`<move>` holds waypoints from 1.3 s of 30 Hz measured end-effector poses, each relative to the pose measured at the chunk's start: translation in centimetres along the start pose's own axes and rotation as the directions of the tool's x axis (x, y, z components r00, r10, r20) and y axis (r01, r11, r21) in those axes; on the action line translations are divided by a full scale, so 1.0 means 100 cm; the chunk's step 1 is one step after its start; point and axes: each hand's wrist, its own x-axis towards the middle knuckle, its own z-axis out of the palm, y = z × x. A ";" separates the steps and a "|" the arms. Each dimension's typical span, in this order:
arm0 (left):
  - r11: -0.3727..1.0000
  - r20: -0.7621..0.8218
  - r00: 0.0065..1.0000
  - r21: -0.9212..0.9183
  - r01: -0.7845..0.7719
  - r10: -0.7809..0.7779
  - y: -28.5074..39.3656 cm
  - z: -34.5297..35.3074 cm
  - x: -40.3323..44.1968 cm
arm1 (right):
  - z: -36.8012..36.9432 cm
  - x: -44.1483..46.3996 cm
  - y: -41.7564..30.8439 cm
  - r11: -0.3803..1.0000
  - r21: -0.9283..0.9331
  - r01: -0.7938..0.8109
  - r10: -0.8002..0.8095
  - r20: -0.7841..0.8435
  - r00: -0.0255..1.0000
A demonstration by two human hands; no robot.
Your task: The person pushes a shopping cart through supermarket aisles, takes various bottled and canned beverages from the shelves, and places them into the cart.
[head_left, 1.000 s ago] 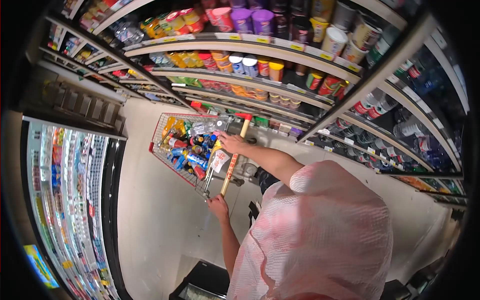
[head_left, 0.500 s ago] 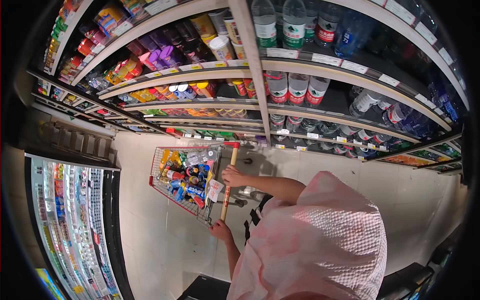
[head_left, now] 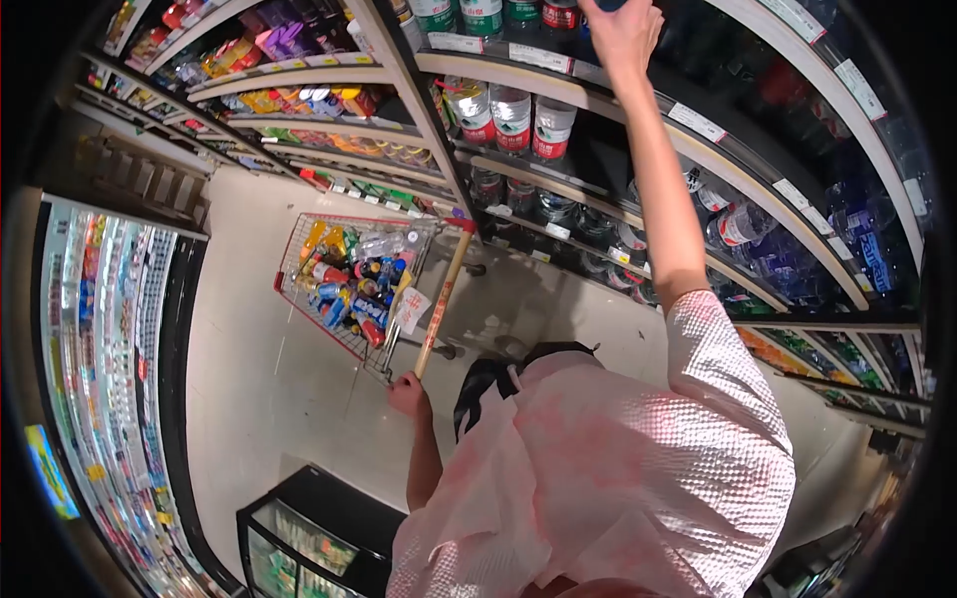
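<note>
My left hand (head_left: 409, 394) is closed on the near end of the cart handle (head_left: 443, 304). The wire cart (head_left: 324, 334) holds several bottles and packages, and a paper sign with red writing (head_left: 411, 310) hangs beside its handle. High on the shelf, my right hand (head_left: 626, 32) reaches up with its fingers around a dark blue object, partly cut off by the top edge of the view. Water bottles with green labels (head_left: 482, 15) stand to its left. On the shelf below are clear bottles with red labels (head_left: 510, 120).
An open display cooler (head_left: 179, 399) runs along the left side. A low black freezer (head_left: 339, 508) stands at the bottom. Shelf boards (head_left: 558, 85) curve across the top and right. Lying bottles (head_left: 738, 224) are on a lower shelf at the right.
My right hand has let go of the cart handle and moved up to the shelf. My left hand stays on the handle. The view has shifted, with more of the freezer showing.
</note>
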 end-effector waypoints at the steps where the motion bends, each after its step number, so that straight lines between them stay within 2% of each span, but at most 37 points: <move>1: 0.997 -0.019 0.999 0.066 -0.032 0.033 0.005 0.003 -0.015 | 0.006 0.013 0.010 1.000 0.001 -0.004 0.004 0.103 0.995; 2: 0.994 -0.029 0.999 0.109 -0.026 0.030 0.010 0.002 -0.031 | 0.011 0.019 0.020 0.997 0.052 -0.054 0.042 0.200 0.979; 4: 0.984 -0.057 0.997 0.177 -0.036 0.047 0.031 0.006 -0.057 | 0.006 0.026 0.033 0.998 0.041 -0.052 0.041 0.233 0.972; 7: 0.985 -0.090 0.994 0.168 -0.049 0.064 0.071 -0.005 -0.097 | -0.019 0.026 0.047 0.956 0.269 -0.113 0.026 0.307 0.951; 10: 0.978 -0.096 0.994 0.206 -0.029 0.050 0.081 0.012 -0.137 | -0.057 0.009 0.050 0.897 0.392 0.204 -0.273 0.129 0.953; 11: 0.983 -0.086 0.996 0.184 -0.019 0.035 0.088 0.011 -0.150 | -0.071 0.002 0.050 0.870 0.483 0.097 -0.244 0.252 0.937; 12: 0.987 -0.072 0.997 0.162 -0.004 0.016 0.102 0.005 -0.164 | -0.082 -0.002 0.055 0.760 0.623 0.184 -0.397 0.222 0.890; 14: 0.996 -0.022 0.999 0.087 0.033 -0.032 0.128 -0.003 -0.188 | -0.101 -0.016 0.062 0.633 0.704 0.322 -0.499 0.053 0.865; 15: 0.997 0.019 0.998 0.041 0.060 -0.061 0.138 -0.009 -0.199 | -0.117 -0.025 0.061 0.618 0.713 0.331 -0.474 0.003 0.880; 16: 0.995 0.066 0.993 0.009 0.096 -0.097 0.149 -0.009 -0.211 | -0.146 -0.033 0.053 0.525 0.813 0.252 -0.435 0.002 0.900; 17: 0.992 0.021 0.992 -0.006 0.123 -0.123 0.155 -0.005 -0.223 | -0.167 -0.039 0.050 0.423 0.895 0.141 -0.419 0.055 0.906; 18: 0.989 -0.014 0.988 -0.005 0.151 -0.151 0.158 -0.005 -0.232 | -0.182 -0.051 0.050 0.322 0.947 0.005 -0.400 0.131 0.907; 19: 0.979 0.003 0.980 -0.036 0.201 -0.201 0.179 -0.023 -0.237 | -0.191 -0.060 0.060 0.286 0.953 -0.104 -0.409 0.219 0.886; 20: 0.965 -0.132 0.982 -0.243 0.097 -0.132 0.195 -0.032 -0.238 | -0.205 -0.081 0.062 0.186 0.925 -0.333 -0.327 0.378 0.866; 21: 0.906 -0.148 0.981 -0.420 0.049 -0.122 0.221 -0.049 -0.236 | -0.218 -0.101 0.060 0.170 0.903 -0.395 -0.310 0.430 0.848; 22: 0.773 -0.119 0.988 -0.634 0.002 -0.100 0.252 -0.071 -0.234 | -0.231 -0.122 0.058 0.151 0.881 -0.449 -0.291 0.474 0.831; 23: 0.607 0.013 0.997 -0.793 0.059 -0.079 0.289 -0.092 -0.230 | -0.237 -0.148 0.064 0.167 0.796 -0.582 -0.278 0.604 0.747; 24: 0.449 0.006 1.000 -0.893 0.007 -0.003 0.316 -0.111 -0.230 | -0.248 -0.180 0.065 0.208 0.692 -0.692 -0.319 0.716 0.620; 25: 0.300 0.049 0.996 -0.954 0.024 0.077 0.339 -0.126 -0.229 | -0.241 -0.224 0.080 0.294 0.692 -0.660 -0.416 0.714 0.563; 26: 0.226 0.004 0.993 -0.974 -0.023 0.117 0.361 -0.132 -0.233 | -0.265 -0.250 0.077 0.206 0.474 -0.856 -0.433 0.829 0.355; 27: 0.387 0.040 0.993 -0.922 -0.005 0.108 0.363 -0.119 -0.233 | -0.265 -0.296 0.083 0.102 0.357 -0.928 -0.459 0.845 0.274; 28: 0.538 0.079 0.992 -0.843 0.016 0.094 0.363 -0.105 -0.238 | -0.271 -0.319 0.088 0.312 0.380 -0.871 -0.444 0.869 0.219; 29: 0.431 0.075 0.997 -0.900 0.065 0.007 0.369 -0.101 -0.250 | -0.271 -0.333 0.100 0.530 0.355 -0.770 -0.361 0.916 0.174; 30: 0.279 0.260 0.963 -0.922 0.269 -0.068 0.368 -0.091 -0.259 | -0.271 -0.332 0.113 0.501 0.139 -0.854 -0.271 0.963 -0.002; 32: -0.063 0.607 0.789 -0.795 0.604 -0.091 0.349 -0.062 -0.269 | -0.243 -0.386 0.164 0.659 0.390 -0.643 -0.253 0.920 0.299; 33: -0.056 0.594 0.789 -0.803 0.593 -0.160 0.345 -0.040 -0.268 | -0.250 -0.385 0.189 0.773 0.508 -0.380 -0.361 0.845 0.396; 34: 0.024 0.625 0.755 -0.767 0.641 -0.199 0.335 -0.017 -0.261 | -0.262 -0.380 0.217 0.820 0.568 -0.073 -0.482 0.753 0.447; 36: 0.139 0.633 0.734 -0.726 0.673 -0.247 0.315 0.036 -0.241 | -0.274 -0.405 0.284 0.836 0.464 0.295 -0.528 0.825 0.199; 37: 0.335 0.651 0.699 -0.615 0.714 -0.296 0.296 0.066 -0.234 | -0.272 -0.440 0.330 0.792 0.444 0.418 -0.479 0.877 -0.024; 38: 0.519 0.651 0.682 -0.476 0.710 -0.335 0.291 0.094 -0.219 | -0.290 -0.451 0.363 0.775 0.508 0.376 -0.532 0.846 -0.048; 39: 0.456 0.575 0.726 -0.568 0.685 -0.376 0.306 0.103 -0.218 | -0.302 -0.451 0.380 0.774 0.529 0.349 -0.550 0.834 -0.044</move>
